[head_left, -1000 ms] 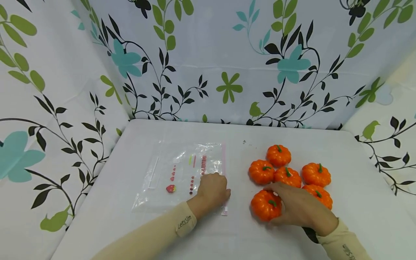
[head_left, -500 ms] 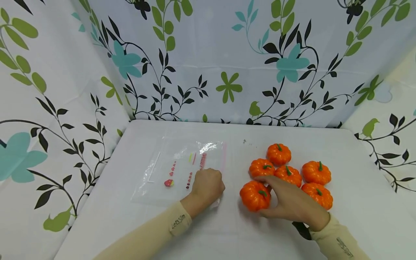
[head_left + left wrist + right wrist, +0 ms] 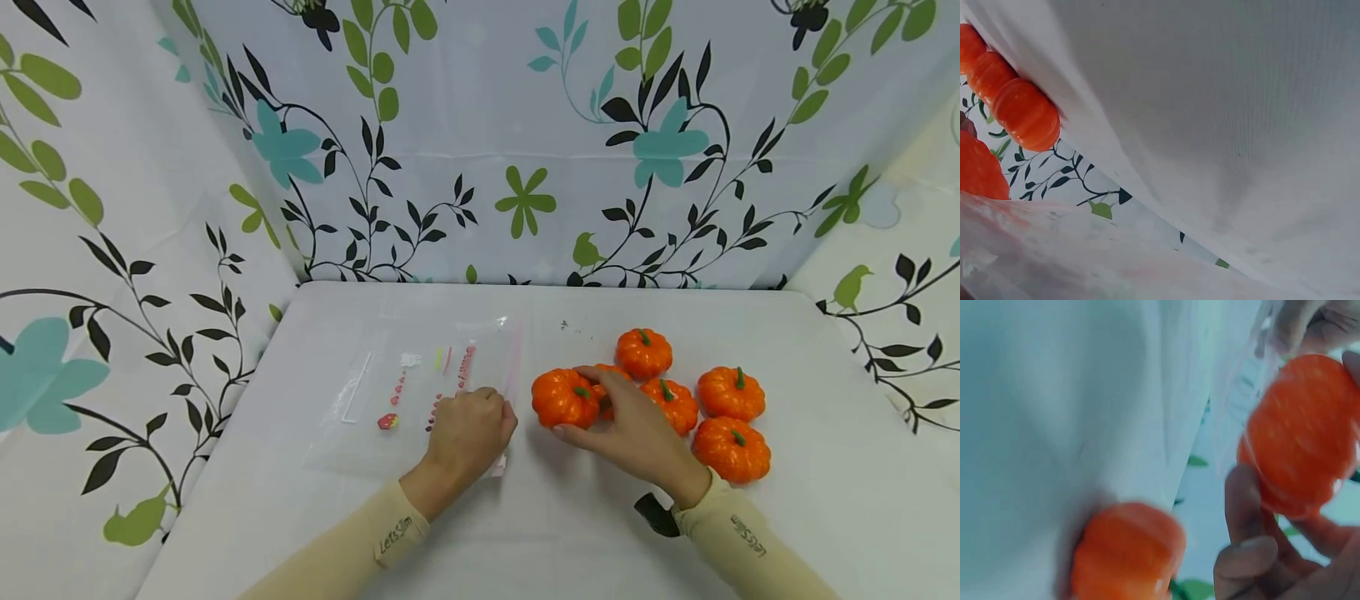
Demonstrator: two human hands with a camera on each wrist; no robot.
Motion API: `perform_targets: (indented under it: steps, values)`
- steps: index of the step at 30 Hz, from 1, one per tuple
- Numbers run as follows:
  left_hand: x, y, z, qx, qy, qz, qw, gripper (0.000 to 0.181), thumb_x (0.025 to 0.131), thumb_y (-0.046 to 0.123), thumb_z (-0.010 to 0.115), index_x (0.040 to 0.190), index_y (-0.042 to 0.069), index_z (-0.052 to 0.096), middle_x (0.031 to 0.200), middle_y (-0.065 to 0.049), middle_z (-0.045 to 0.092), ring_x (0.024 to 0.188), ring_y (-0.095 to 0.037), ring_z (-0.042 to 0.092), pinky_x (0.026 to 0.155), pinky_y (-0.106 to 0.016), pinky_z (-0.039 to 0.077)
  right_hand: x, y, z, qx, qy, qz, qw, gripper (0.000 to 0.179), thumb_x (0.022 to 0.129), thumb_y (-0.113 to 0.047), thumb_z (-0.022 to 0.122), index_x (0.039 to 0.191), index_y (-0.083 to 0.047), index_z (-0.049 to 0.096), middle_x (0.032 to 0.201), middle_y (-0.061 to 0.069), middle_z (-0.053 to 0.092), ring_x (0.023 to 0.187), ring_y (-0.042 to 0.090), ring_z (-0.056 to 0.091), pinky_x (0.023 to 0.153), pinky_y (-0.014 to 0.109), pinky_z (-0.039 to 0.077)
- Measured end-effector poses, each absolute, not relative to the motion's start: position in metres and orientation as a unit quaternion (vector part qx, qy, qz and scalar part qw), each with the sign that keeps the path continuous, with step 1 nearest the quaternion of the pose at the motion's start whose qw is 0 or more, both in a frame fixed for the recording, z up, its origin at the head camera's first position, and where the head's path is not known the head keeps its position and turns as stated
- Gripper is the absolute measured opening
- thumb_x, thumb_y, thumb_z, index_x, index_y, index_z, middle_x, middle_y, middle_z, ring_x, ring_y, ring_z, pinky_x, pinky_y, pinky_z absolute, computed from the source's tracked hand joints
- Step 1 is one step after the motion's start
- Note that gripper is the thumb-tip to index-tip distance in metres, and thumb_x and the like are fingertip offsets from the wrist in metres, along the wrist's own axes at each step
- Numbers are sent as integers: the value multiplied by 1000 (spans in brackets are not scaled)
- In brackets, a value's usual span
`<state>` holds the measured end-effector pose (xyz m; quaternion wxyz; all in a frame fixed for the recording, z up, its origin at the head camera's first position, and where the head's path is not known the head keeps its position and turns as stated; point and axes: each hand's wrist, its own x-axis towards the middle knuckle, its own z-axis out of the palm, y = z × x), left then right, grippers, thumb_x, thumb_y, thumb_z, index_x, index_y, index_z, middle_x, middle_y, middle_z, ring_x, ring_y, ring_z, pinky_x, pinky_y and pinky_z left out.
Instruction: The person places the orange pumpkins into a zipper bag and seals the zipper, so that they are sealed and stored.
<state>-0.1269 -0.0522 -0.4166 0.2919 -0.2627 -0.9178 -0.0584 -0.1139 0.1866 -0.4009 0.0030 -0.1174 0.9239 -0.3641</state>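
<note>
My right hand (image 3: 648, 429) holds a small orange toy pumpkin (image 3: 562, 398) with a green stem, thumb on the near side and fingers on the far side. In the right wrist view the pumpkin (image 3: 1307, 434) is raised off the table, near the bag's mouth. My left hand (image 3: 471, 429) pinches the pink-striped opening edge of a clear plastic zip bag (image 3: 337, 454) with red printing. That edge stands lifted in the left wrist view, where the bag film (image 3: 1054, 250) fills the bottom. The left fingertips are hidden in the head view.
Several more toy pumpkins lie to the right: one at the back (image 3: 643, 354), one behind the right hand's fingers (image 3: 671, 406), and two farther right (image 3: 731, 394). A black object (image 3: 657, 515) shows beside the right wrist. A patterned curtain (image 3: 450, 150) borders the white table.
The right hand has moved left and away from me with the pumpkin, toward the bag's edge. The left hand has shifted slightly left, still on the bag edge.
</note>
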Motion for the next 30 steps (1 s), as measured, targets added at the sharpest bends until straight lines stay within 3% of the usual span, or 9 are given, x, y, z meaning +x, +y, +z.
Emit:
perform_targets:
  steps: [7,14,17,20,23,26,30]
  values:
    - [-123,-53,-415,-262,-898,-132,327,23,82,13,75,62,8,64,60,1,60,43,-13,52,38,-23,46,-124,162,-406,-89,907,-410,26,92,75,-68,77,144,-14,50,126,5,58,94,23,54,77,36,51]
    - [-126,-53,-418,-272,-879,-155,358,12,77,10,76,68,5,70,77,-4,73,57,-17,68,46,-29,56,-130,153,-417,-83,908,-404,69,89,76,-65,78,145,-15,52,113,3,58,83,20,54,71,33,50]
    - [-126,-51,-419,-282,-875,-158,361,10,76,8,77,69,4,71,82,-5,74,62,-18,71,50,-30,58,-134,148,-422,-100,908,-400,81,85,79,-57,80,145,-12,53,106,3,58,79,19,53,68,33,49]
    - [-125,-49,-421,-295,-871,-151,364,9,76,9,77,72,4,71,83,-6,74,64,-19,71,50,-30,58,-138,140,-427,-116,906,-395,95,78,80,-47,83,143,-10,55,109,1,61,81,17,54,70,30,51]
    - [-124,-47,-424,-306,-865,-145,372,10,75,9,78,72,5,70,84,-6,74,66,-20,72,50,-29,58,-142,132,-433,-136,902,-397,102,62,78,-34,87,130,-10,62,104,1,62,77,16,56,68,29,52]
    - [-123,-46,-426,-309,-858,-140,386,9,74,9,76,70,5,69,85,-5,74,67,-19,72,48,-29,56,-145,124,-437,-157,895,-405,104,45,77,-22,86,113,-9,63,88,1,61,69,14,55,62,28,51]
    - [-123,-44,-428,-316,-849,-143,399,12,76,9,73,66,6,67,86,-4,74,70,-17,72,47,-28,55,-146,117,-442,-178,882,-424,107,39,79,-13,83,112,-7,63,87,-1,63,73,14,57,67,28,51]
